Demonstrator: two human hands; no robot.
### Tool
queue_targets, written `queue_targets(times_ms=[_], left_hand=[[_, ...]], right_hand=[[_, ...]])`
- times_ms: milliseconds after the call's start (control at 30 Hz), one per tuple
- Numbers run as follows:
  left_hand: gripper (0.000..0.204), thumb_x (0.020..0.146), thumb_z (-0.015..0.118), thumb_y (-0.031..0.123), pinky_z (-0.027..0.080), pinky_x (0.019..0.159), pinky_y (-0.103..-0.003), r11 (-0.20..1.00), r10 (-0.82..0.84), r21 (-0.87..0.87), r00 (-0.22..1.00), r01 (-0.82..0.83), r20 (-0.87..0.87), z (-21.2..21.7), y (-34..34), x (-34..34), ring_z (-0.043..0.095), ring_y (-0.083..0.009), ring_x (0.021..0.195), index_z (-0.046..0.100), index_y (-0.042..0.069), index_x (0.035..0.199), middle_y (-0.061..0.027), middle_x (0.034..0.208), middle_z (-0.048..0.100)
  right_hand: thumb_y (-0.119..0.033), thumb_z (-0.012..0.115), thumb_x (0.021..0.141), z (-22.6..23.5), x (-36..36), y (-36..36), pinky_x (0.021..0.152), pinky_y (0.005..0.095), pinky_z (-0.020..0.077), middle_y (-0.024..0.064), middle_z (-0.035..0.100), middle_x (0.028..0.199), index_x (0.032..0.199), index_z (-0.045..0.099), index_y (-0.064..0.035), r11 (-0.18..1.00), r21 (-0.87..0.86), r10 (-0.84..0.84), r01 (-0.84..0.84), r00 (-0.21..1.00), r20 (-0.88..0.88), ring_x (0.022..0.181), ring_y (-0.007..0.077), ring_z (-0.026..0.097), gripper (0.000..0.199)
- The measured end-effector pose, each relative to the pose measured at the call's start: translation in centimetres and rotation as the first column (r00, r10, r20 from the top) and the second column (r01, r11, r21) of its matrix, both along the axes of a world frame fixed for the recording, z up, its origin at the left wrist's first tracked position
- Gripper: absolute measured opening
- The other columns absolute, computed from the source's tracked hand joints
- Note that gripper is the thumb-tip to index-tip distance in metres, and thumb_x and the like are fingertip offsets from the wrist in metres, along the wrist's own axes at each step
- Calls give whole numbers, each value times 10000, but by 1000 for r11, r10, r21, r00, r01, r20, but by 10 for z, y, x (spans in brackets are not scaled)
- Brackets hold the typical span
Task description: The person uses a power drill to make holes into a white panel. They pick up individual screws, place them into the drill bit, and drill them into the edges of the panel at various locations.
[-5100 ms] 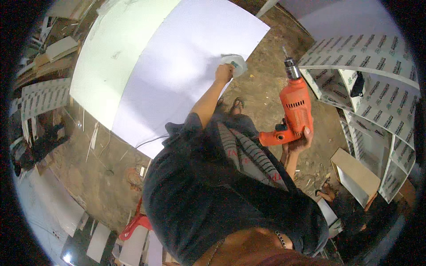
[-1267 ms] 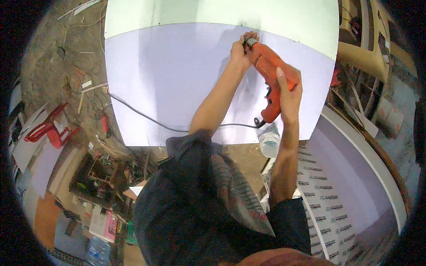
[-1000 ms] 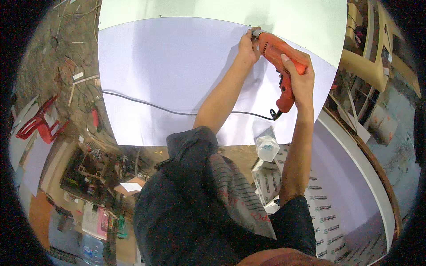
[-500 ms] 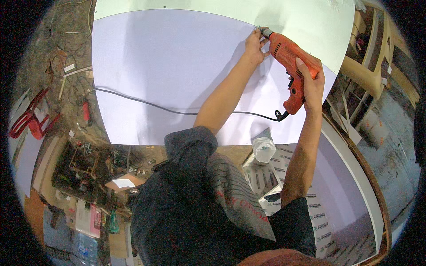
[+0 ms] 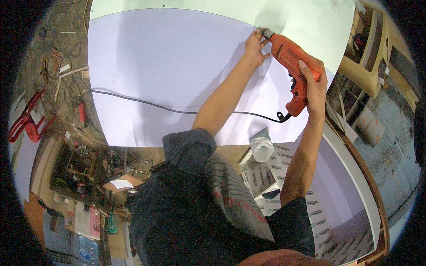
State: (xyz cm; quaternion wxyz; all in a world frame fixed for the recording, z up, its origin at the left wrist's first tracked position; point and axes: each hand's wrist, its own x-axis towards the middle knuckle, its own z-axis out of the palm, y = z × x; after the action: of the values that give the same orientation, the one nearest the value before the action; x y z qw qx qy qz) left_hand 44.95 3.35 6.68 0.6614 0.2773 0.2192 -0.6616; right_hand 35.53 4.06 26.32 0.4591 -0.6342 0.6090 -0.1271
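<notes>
My right hand (image 5: pixel 316 91) is closed around the rear of an orange-red corded electric drill (image 5: pixel 289 55), thumb along its side. The drill slants over a large white sheet panel (image 5: pixel 164 66), its grey chuck pointing up and left at the panel's curved far edge. Beside the chuck is my left hand (image 5: pixel 254 49), thumb and forefinger drawn together at the tip of the drill while the other fingers stick out over the panel. Whatever those fingertips pinch is too small to make out. A black power cord (image 5: pixel 177 111) runs from the drill's handle leftward across the panel, passing under my left forearm.
A pale green-white sheet (image 5: pixel 310 17) lies along the panel's far edge. Below the panel's near edge stands a clear plastic-wrapped item (image 5: pixel 262 148). At left are a red metal frame (image 5: pixel 29 119) and scattered tools; a beige frame-like piece (image 5: pixel 368 71) stands at right.
The view has shifted slightly. Both hands and the drill keep nearly the same place at the panel's curved edge.
</notes>
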Motion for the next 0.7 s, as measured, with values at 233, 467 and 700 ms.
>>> queue_targets(times_ms=[233,467,700], left_hand=[[290,979,329,373,289,941,-621,1000,4,-18,1000,-4,-2,-5,5,-2,406,-180,1128,544,263,1139,54,1207,482],[296,978,333,366,279,946,-635,1000,2,-29,1000,-2,3,-9,8,-5,414,-185,1123,540,243,1151,48,1210,477],[297,950,394,413,194,982,-660,997,67,-28,995,-69,-70,-18,8,-6,446,-184,1108,532,242,1150,35,1207,511]], right_hand=[[-261,648,842,-4,-1,2,474,243,496,79,614,788,1102,522,-17,999,-16,31,-31,999,6,575,122,588,378],[-263,651,837,-8,-4,4,481,238,498,75,616,789,1091,528,-21,998,-45,37,-37,999,3,583,118,591,371],[-231,666,824,-6,9,-1,445,225,465,72,610,769,1016,551,-44,980,-138,124,-141,985,-122,547,103,577,292]])
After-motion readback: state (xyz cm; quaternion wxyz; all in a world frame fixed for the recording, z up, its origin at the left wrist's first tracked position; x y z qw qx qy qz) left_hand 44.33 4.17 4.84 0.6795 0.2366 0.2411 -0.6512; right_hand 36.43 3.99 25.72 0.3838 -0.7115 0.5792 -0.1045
